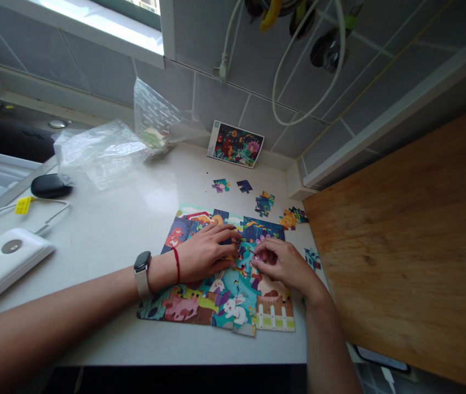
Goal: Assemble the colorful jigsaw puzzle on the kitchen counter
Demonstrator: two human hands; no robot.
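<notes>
A colourful jigsaw puzzle [183, 303] of farm animals, largely joined, lies flat on the white counter. Across its upper middle rests my left hand [208, 253], palm down with the fingers stretched out over the pieces. My right hand [282, 264] is at the puzzle's right half, thumb and fingers closed in a pinch on a puzzle piece [254, 268], which the fingers partly cover. At the bottom edge one piece [244, 329] juts out slightly from the row. Both hands hide part of the picture beneath them.
Loose pieces [244, 186] lie behind and right of the puzzle. A picture card [236, 144] leans on the tiled wall. Clear plastic bags [101, 150], a black case [51, 186] and a white power bank [11, 262] are left. A wooden board [413, 235] borders the right side.
</notes>
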